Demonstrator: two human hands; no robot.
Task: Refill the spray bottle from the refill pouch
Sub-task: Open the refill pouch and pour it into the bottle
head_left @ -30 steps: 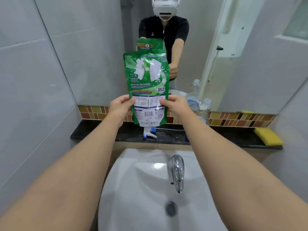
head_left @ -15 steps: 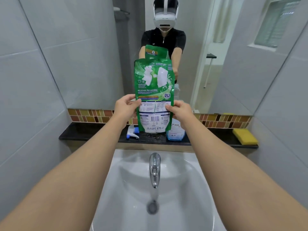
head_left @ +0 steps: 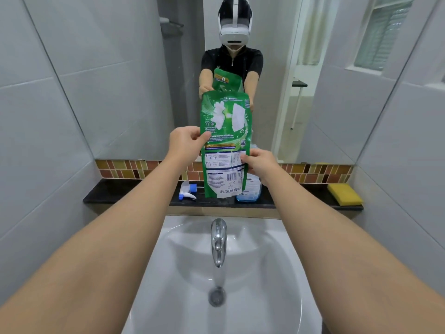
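Observation:
I hold a green refill pouch point(head_left: 225, 131) upright in front of the mirror, above the black ledge. My left hand point(head_left: 185, 141) pinches its left edge about halfway up. My right hand point(head_left: 258, 163) grips its right edge lower down. Behind the pouch's bottom corner the clear spray bottle point(head_left: 250, 190) with bluish liquid stands on the ledge, mostly hidden. Its white and blue trigger head point(head_left: 189, 191) lies apart on the ledge to the left.
A black ledge point(head_left: 125, 191) runs under the mirror, with a yellow sponge point(head_left: 344, 194) at its right end. Below is a white sink point(head_left: 168, 273) with a chrome tap point(head_left: 218, 239). Tiled walls close in on both sides.
My left hand has slid higher up the pouch's left edge. The view has tilted and shifted, bringing the sink more to the centre.

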